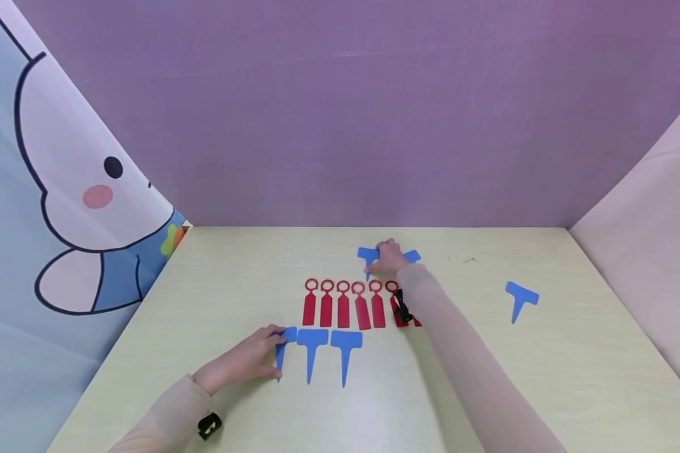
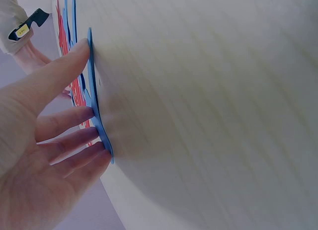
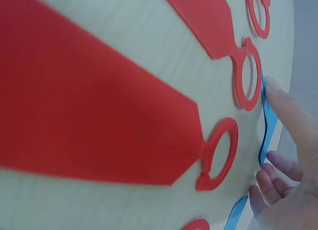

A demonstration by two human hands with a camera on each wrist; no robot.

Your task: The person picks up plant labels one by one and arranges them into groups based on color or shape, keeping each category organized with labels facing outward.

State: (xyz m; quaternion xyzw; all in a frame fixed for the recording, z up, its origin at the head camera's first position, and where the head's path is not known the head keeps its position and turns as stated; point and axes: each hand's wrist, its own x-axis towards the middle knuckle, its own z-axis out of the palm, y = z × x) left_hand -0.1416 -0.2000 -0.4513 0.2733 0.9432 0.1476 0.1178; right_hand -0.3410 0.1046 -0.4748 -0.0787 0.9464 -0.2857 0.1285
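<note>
My left hand [image 1: 252, 357] rests at the left end of a front row of three blue T-shaped plant labels [image 1: 313, 338]. Its fingertips touch the wide head of the leftmost label [image 2: 94, 91], and its thumb is at the pointed end. Farther back, my right hand [image 1: 390, 258] reaches over the red tags. The right thumb and fingertips touch opposite ends of a blue plant label [image 1: 368, 254] behind the row. Another blue label [image 1: 412, 256] shows beside that hand, partly hidden by it. Both hands have their fingers fairly straight and spread.
Several red loop-ended tags [image 1: 343, 311] lie in a row across the middle; my right sleeve covers those at the right end. A single blue label [image 1: 522, 294] lies tilted at the right of the pale table [image 1: 578, 377]. Purple cloth [image 1: 374, 126] hangs behind.
</note>
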